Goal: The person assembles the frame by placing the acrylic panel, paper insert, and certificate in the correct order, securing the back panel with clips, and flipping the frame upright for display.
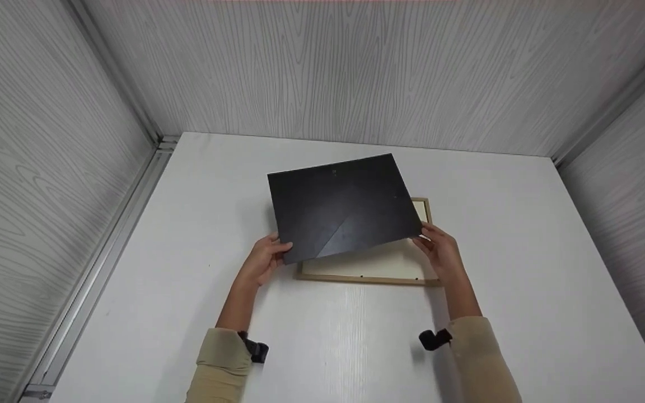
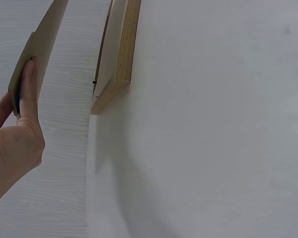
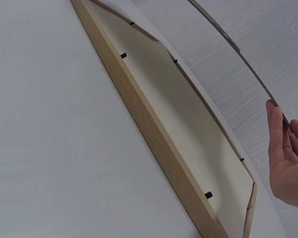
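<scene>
Grey wood-grain walls close round a white bench (image 1: 356, 347). At its middle a wooden frame (image 1: 367, 278) lies flat, face down. Raised and tilted above it is a black board (image 1: 345, 206), the left hand (image 1: 261, 262) pinching its 7 o'clock corner, the right hand (image 1: 441, 251) pinching its 4 o'clock corner.

Head view: high, looking forward and down over the white worktop (image 1: 356, 347) into a corner of grey wood-grain walls; both forearms and a wooden frame (image 1: 367, 278) in mid-distance.

Left wrist view: very near, low along the worktop (image 2: 213, 124), facing the frame's corner (image 2: 116, 74) edge-on.

Right wrist view: close, skimming the worktop (image 3: 49, 124) from the opposite side, along the frame's long edge (image 3: 154, 144).

All three share the frame and the worktop around it.
</scene>
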`<state>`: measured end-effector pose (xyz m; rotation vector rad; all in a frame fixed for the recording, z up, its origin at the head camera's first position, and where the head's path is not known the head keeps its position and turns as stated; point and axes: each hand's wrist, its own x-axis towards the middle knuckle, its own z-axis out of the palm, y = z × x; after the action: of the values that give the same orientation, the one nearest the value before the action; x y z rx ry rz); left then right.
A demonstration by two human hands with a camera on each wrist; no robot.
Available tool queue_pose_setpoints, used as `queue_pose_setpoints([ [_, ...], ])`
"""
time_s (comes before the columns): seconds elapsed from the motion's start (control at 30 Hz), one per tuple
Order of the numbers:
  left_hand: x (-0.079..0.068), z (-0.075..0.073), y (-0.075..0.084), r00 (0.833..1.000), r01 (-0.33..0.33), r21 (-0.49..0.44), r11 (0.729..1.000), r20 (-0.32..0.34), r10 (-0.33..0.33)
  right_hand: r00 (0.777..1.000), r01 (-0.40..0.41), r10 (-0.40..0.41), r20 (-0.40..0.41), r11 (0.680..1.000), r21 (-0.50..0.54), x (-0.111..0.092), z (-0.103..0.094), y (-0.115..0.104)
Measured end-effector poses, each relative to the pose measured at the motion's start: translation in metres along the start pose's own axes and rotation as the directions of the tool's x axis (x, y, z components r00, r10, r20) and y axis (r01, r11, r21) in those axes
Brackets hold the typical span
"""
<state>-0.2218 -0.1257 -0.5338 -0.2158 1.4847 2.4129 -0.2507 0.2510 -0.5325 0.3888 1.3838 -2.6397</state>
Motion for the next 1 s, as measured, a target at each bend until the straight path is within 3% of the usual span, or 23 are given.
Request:
queue_pose_setpoints([
  [0.3, 0.018, 0.019, -0.001, 0.99, -0.042, 0.093, 0.995, -0.133, 0.055, 0.999, -0.027, 0.027, -0.043, 0.999, 0.021, -0.019, -0.018, -0.008],
  [0.4, 0.019, 0.025, -0.002, 0.987, -0.056, 0.103, 0.993, -0.146, 0.071, 0.998, -0.021, 0.022, -0.052, 0.999, 0.029, -0.024, -0.024, -0.009],
  [0.53, 0.018, 0.03, -0.005, 0.988, -0.07, 0.189, 0.979, -0.122, 0.094, 0.998, -0.005, 0.006, -0.057, 1.0, 0.024, -0.03, -0.03, -0.01],
  [0.73, 0.017, 0.034, -0.013, 0.977, -0.096, 0.409, 0.907, -0.135, 0.165, 0.999, 0.019, -0.023, -0.037, 0.993, -0.112, -0.036, -0.038, -0.009],
  [1.0, 0.012, 0.038, -0.023, 0.965, -0.082, 0.602, 0.794, -0.151, 0.214, 0.99, 0.06, -0.103, -0.101, 0.932, -0.358, -0.037, -0.046, 0.001],
])
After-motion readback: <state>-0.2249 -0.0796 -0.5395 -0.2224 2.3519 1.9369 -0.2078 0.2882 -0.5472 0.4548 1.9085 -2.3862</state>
